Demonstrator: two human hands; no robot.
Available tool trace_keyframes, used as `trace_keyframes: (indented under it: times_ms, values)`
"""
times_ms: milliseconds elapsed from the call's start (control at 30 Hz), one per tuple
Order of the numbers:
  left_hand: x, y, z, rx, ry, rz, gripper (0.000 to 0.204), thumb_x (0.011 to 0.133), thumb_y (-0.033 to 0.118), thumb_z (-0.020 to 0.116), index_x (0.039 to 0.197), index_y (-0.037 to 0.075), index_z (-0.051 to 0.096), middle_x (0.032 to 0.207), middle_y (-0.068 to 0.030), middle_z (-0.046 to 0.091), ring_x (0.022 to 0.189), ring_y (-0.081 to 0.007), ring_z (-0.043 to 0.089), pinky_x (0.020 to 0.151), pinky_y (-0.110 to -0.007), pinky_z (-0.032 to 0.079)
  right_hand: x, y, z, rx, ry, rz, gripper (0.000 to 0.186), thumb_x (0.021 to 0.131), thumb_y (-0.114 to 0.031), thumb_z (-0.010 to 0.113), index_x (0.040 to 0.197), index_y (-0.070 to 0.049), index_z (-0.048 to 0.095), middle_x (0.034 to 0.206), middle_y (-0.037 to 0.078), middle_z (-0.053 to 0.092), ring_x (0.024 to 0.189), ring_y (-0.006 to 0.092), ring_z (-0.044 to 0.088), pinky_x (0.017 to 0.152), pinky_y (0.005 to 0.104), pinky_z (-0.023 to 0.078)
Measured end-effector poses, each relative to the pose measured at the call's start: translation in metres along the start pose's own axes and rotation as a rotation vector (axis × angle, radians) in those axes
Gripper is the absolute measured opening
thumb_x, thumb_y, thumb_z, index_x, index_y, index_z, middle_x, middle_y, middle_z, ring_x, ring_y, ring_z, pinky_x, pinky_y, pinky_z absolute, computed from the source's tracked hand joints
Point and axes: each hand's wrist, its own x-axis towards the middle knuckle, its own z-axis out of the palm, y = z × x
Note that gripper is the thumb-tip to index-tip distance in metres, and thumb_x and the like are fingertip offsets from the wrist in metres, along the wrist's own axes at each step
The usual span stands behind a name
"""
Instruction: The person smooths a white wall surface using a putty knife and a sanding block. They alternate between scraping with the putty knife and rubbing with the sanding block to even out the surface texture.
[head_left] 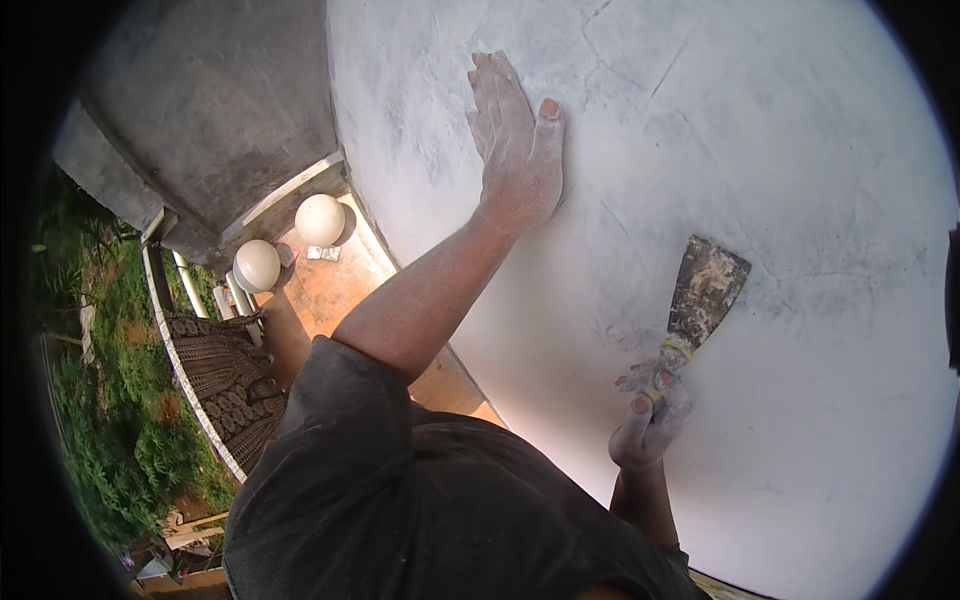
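My left hand lies flat against a whitish plastered wall, fingers stretched upward and thumb apart. White dust coats its skin. Lower and to the right, my right hand is wrapped round the handle of a putty knife. The knife's broad blade points up and slightly right, smeared with dark and pale residue. It is close to the wall, but I cannot tell whether it touches. Thin cracks and grey trowel marks run across the plaster, some near the blade.
Two round cream globes rest near the foot of a grey wall, on an orange floor at the left. Dark patterned cloth hangs by a curved white-edged ledge. Green plants grow beyond it.
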Motion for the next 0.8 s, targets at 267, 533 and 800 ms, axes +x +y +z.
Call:
trace_keyframes:
  times_ms: [267, 533, 800]
  values:
    - [-0.135, -0.018, 0.027, 0.091, -0.28, 0.169, 0.102, 0.103, 0.062, 0.038, 0.157, -0.014, -0.003, 0.163, -0.0394, -0.007, 0.153, -0.0531, -0.01, 0.119, -0.067, -0.006, 0.001, -0.002, 0.002, -0.085, 0.013, -0.007, 0.038, 0.105, -0.012, 0.044, 0.138, 0.005, 0.033, 0.097, 0.022, 0.064, 0.085, 0.0266, 0.062, 0.085, 0.0426, 0.052]
    - [-0.063, 0.005, 0.017, 0.05, -0.095, 0.071, 0.103, 0.103, 0.063, 0.038, 0.156, -0.016, -0.002, 0.162, -0.0416, -0.007, 0.152, -0.0556, -0.012, 0.118, -0.069, -0.006, 0.001, -0.002, 0.001, -0.065, -0.004, 0.071, 0.037, 0.105, -0.013, 0.045, 0.134, 0.006, 0.033, 0.098, 0.023, 0.065, 0.086, 0.0262, 0.063, 0.085, 0.0417, 0.052]
    - [-0.055, 0.001, 0.014, 0.053, -0.101, 0.082, 0.102, 0.104, 0.062, 0.034, 0.154, -0.02, 0.0, 0.161, -0.0442, -0.005, 0.15, -0.0594, -0.009, 0.116, -0.073, -0.006, -0.001, -0.001, 0.002, -0.071, 0.016, -0.002, 0.035, 0.105, -0.012, 0.046, 0.134, 0.005, 0.038, 0.098, 0.021, 0.064, 0.085, 0.0267, 0.061, 0.082, 0.0412, 0.052]
